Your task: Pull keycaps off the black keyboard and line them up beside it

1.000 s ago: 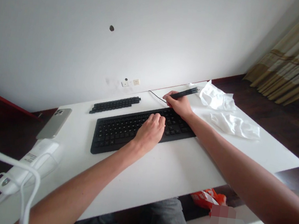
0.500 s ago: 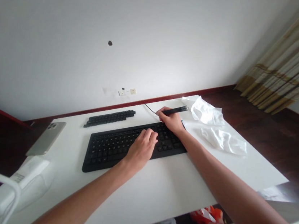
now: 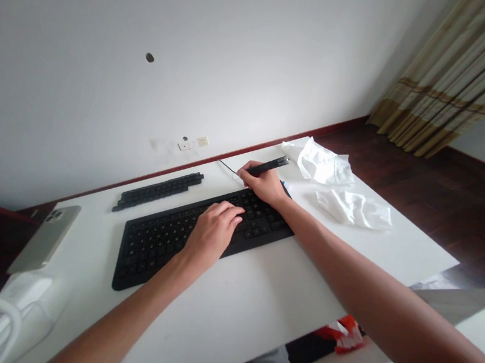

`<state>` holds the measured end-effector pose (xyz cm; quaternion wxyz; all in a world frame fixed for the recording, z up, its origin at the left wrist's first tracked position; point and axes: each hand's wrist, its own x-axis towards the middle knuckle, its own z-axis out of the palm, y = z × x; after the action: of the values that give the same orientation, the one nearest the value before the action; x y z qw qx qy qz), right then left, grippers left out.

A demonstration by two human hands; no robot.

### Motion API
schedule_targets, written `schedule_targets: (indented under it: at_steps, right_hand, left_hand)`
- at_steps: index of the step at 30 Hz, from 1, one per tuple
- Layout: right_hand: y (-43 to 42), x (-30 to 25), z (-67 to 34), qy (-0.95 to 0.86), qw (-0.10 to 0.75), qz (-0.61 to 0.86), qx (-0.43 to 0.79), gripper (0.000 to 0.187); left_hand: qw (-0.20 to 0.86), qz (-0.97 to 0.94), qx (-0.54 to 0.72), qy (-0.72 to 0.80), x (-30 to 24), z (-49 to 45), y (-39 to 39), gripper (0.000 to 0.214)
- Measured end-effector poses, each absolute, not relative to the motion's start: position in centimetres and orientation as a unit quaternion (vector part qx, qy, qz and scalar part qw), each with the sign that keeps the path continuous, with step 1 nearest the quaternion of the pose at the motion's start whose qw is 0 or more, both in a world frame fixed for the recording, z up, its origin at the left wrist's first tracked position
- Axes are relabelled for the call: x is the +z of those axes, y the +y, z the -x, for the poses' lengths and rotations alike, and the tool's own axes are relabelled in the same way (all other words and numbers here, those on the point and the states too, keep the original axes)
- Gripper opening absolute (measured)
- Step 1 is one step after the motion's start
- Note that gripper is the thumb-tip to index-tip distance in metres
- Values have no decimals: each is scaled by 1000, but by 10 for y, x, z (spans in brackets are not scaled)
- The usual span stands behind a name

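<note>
The black keyboard [image 3: 168, 281] lies slantwise on the white table [image 3: 219, 302]. My left hand [image 3: 214, 225] rests on its middle keys, palm down, the fingers slightly bent and nothing seen in them. Over the keyboard's far right part, my right hand [image 3: 264, 183] is closed around a slim black tool [image 3: 273, 165]. The tool's outer end points up and right and has a small light tip; its working end is hidden by the fingers. Behind the keyboard, what look like black keycaps [image 3: 157, 191] lie in tight rows.
Crumpled white wrappers [image 3: 324, 163] lie at the right. A phone [image 3: 45, 240] and a white power strip [image 3: 10, 306] with a cable are at the left. A thin black cord [image 3: 226, 166] runs behind the keyboard. A red-orange wrapper [image 3: 350, 335] shows below the table edge.
The camera view has shifted, so the table contents appear further left. My hands keep about the same places on the keyboard, the right one still holding the black tool.
</note>
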<state>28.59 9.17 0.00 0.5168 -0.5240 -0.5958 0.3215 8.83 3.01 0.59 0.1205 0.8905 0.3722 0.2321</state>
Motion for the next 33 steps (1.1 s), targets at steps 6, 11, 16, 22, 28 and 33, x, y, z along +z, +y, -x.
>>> schedule_targets:
  at_steps: [6, 11, 16, 22, 28, 33]
  right_hand:
    - [91, 1, -286, -596, 518, 519, 327, 14]
    - [92, -1, -286, -601, 518, 514, 325, 16]
    - [92, -1, -287, -607, 519, 510, 317, 16]
    - [91, 1, -286, -608, 518, 511, 319, 16]
    - [93, -1, -287, -609, 520, 508, 318, 16]
    - [93, -1, -287, -613, 514, 511, 314, 16]
  left_hand:
    - [204, -872, 231, 381, 16, -84, 38, 23]
    - [261, -852, 216, 399, 24, -80, 44, 22]
    - [294, -850, 189, 393, 31, -77, 47, 24]
    - [181, -906, 194, 331, 25, -78, 44, 28]
    - [195, -898, 190, 346, 28, -80, 40, 27]
    - [199, -894, 187, 354, 28, -80, 39, 27]
